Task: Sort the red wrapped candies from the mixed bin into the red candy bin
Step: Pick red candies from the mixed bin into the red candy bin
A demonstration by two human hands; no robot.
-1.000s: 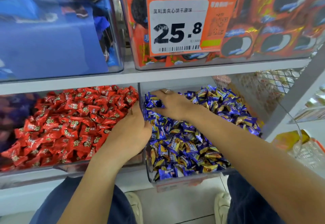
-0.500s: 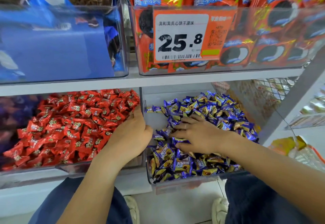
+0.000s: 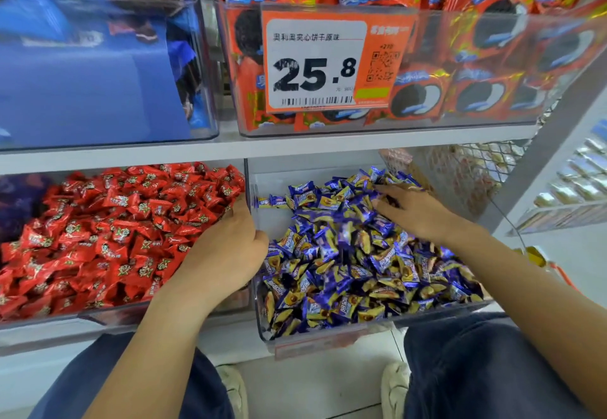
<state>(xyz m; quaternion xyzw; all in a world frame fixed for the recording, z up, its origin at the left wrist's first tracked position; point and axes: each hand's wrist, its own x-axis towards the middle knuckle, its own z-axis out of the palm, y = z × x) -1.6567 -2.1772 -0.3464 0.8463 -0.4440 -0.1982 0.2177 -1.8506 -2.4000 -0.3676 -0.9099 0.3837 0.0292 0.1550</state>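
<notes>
1. Searching is the step in hand, I'd say: the mixed bin (image 3: 371, 330) on the right shows only blue-and-gold candies (image 3: 345, 270) on top, with no red wrapper visible among them. So whatever reds are left (if any) sit buried under the pile.
2. Red candy bin (image 3: 42, 315) on the left is heaped with red wrapped candies (image 3: 108, 231), so the drop-off spot is right next door, the two bins side by side on the same shelf.
3. Left hand (image 3: 226, 247) rests at the wall between the two bins, fingers down among the red candies at the bin's right edge. They're hidden, so I can't tell if it grips anything.
4. Right hand (image 3: 414, 211) lies flat on the back of the blue pile, fingers spread loosely and touching wrappers, pinching nothing that I can see.
5. Next move probably calls for raking the blue ones aside, spotting a red wrapper, then pinching it and carrying it over.
</notes>
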